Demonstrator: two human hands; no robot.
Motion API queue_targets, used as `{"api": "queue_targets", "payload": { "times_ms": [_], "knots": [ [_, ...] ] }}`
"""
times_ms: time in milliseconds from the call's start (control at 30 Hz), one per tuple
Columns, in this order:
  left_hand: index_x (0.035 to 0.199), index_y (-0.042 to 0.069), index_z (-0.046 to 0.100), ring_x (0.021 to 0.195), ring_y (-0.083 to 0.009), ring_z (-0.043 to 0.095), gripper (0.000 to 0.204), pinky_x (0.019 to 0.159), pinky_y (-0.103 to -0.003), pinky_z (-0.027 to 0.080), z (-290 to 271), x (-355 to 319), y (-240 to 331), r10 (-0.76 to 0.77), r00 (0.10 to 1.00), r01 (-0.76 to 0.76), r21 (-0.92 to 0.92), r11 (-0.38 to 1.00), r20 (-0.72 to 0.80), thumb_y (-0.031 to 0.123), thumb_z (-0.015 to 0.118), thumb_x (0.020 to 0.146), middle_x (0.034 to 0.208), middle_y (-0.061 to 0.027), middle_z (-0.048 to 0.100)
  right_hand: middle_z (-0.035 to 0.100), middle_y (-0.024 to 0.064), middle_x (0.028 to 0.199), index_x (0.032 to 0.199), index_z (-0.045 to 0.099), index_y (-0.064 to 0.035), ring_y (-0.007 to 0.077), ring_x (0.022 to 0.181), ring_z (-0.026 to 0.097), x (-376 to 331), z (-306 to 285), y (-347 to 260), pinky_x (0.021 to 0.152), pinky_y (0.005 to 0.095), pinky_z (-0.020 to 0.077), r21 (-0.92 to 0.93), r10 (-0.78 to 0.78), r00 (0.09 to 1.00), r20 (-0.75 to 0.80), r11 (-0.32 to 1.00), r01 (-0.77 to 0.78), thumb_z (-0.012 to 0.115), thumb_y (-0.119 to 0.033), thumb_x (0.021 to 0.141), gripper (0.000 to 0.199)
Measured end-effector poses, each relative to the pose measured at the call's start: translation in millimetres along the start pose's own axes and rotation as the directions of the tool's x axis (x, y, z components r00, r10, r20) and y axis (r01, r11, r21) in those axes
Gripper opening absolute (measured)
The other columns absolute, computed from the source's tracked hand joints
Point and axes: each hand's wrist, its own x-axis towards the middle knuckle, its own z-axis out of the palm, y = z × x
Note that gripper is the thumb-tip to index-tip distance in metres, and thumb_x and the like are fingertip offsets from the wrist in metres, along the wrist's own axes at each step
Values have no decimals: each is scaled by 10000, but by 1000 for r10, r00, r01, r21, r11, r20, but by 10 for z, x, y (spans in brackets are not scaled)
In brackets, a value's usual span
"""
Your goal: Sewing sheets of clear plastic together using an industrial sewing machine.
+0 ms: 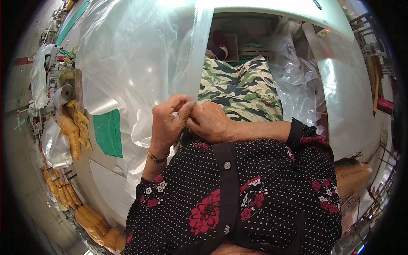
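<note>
In front of my chest both hands meet, their fingertips pressed close together. My left hand (168,121) is closed, thumb against curled index finger, at the lower end of a clear plastic sheet (203,51) whose folded edge runs down to these fingers. Touching it from the right, my right hand (214,123) is also closed in a pinch; whatever lies between its fingers is hidden. The sheet drapes over the table and hangs down on the left. Camouflage-patterned cloth (242,87) covers my lap just beyond the hands.
A pale tabletop (272,10) crosses the far side. More clear film (297,72) hangs crumpled on the right. Orange-yellow work gloves (63,191) lie in piles at the left, near a green cloth (107,132). A cardboard box (352,176) stands at the right.
</note>
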Motion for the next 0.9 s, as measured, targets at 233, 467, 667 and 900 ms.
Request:
{"api": "queue_targets", "payload": {
  "times_ms": [233,467,667,900],
  "knots": [
    [995,-68,675,756,-48,597,158,659,-222,494,-23,-14,-189,-185,983,184,-180,966,7,69,652,919,811,-16,692,622,193,666,789,642,-25,396,631,641,89,-15,105,563,485,506,-214,-221,955,196,941,261,576,-198,869,201],
    [1006,-35,629,738,-304,632,102,673,-358,505,-157,-59,0,390,813,-179,452,874,-433,-1,559,939,830,-174,644,636,168,841,940,560,6,247,745,608,634,-268,451,663,351,489,552,296,737,-607,825,124,586,-148,904,160],
    [981,19,650,647,-304,606,120,582,-382,472,-451,-282,700,556,825,-396,596,699,-104,-27,616,875,770,-120,624,628,192,1132,1144,619,18,275,1023,623,1794,87,-214,870,399,493,73,-648,749,-136,748,660,587,-192,903,322],
    [995,56,601,623,-297,598,178,540,-407,446,-65,-86,161,448,890,-409,586,699,87,22,600,820,707,-106,567,653,126,1127,1179,632,-10,188,1007,621,1640,485,230,873,337,513,519,-580,815,-23,689,505,595,-179,943,293]
  ]
}}
